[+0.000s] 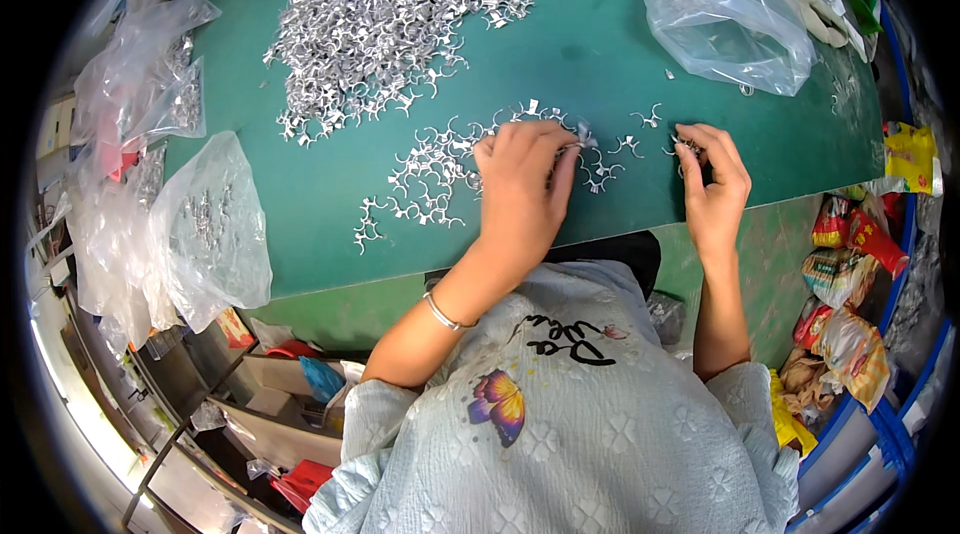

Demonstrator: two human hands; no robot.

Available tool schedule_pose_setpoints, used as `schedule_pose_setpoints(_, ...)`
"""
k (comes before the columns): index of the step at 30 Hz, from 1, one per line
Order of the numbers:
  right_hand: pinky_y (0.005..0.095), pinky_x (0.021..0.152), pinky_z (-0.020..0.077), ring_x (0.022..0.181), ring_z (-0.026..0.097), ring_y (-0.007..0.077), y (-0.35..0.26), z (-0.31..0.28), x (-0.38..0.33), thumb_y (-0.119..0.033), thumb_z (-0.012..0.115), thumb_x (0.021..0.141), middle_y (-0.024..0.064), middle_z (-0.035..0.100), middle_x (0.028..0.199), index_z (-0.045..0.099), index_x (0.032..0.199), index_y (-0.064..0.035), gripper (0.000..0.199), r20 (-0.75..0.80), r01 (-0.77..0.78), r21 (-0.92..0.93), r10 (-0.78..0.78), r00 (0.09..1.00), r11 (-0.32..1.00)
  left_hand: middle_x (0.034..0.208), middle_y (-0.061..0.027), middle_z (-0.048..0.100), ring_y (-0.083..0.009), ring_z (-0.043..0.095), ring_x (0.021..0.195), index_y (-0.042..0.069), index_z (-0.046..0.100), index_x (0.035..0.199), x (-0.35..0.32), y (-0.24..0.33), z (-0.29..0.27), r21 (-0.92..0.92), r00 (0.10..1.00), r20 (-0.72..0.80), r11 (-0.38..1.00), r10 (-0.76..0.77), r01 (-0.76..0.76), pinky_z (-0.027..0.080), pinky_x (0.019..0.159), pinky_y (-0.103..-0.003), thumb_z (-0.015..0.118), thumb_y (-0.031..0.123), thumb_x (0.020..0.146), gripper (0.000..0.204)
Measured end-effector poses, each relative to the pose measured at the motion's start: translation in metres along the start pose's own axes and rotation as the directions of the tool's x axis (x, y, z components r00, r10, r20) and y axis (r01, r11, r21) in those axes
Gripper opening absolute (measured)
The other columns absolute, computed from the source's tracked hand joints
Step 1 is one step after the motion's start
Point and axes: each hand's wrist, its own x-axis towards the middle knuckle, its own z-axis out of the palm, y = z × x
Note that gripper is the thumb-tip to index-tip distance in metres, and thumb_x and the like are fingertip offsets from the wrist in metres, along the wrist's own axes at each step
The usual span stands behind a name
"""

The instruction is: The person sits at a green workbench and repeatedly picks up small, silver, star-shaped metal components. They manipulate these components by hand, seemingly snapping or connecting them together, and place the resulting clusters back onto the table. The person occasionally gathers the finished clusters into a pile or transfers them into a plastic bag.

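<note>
Left hand (520, 184) pinches metal clip (584, 137); right hand (712, 184) holds small clips (686, 146). Big pile (390, 14) on green table (600, 44) unsorted; few clips spread nearby.

Single head-worn fisheye view, looking steeply down from close above, green worktop (600, 54) beyond both grips, edges bending toward the dark rim

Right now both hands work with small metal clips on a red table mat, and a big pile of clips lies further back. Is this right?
Not quite: the table mat is green, not red, as the head view shows. Both hands, left and right, do handle small metal clips, and the big pile lies further back.
</note>
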Motion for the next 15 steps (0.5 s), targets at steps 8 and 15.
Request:
schedule_pose_setpoints(8,0.0251,0.074,0.0505,0.087,0.063,0.014,0.019,-0.008,0.001,0.003,0.056,0.092,0.0109,0.063,0.107,0.065,0.103,0.0055,0.014,-0.039,-0.127,0.475,0.165,0.985,0.871,0.083,-0.0045,0.067,-0.0068,0.06,0.076,-0.002,0.068,0.098,0.001,-0.007,-0.024,-0.29,0.911,0.185,0.865,-0.37,0.41,0.045,0.065,-0.021,0.06,0.004,0.092,0.012)
schedule_pose_setpoints(15,0.0275,0.078,0.0508,0.092,0.064,0.0158,0.024,-0.014,0.004,0.003,0.057,0.091,0.0123,0.067,0.105,0.065,0.103,0.0037,0.014,-0.032,-0.167,0.495,0.21,0.977,0.853,0.083,-0.0046,0.069,-0.0054,0.059,0.072,-0.001,0.069,0.102,-0.002,-0.01,-0.024,-0.291,0.894,0.183,0.846,-0.409,0.447,0.044,0.062,-0.02,0.059,0.002,0.091,0.014)
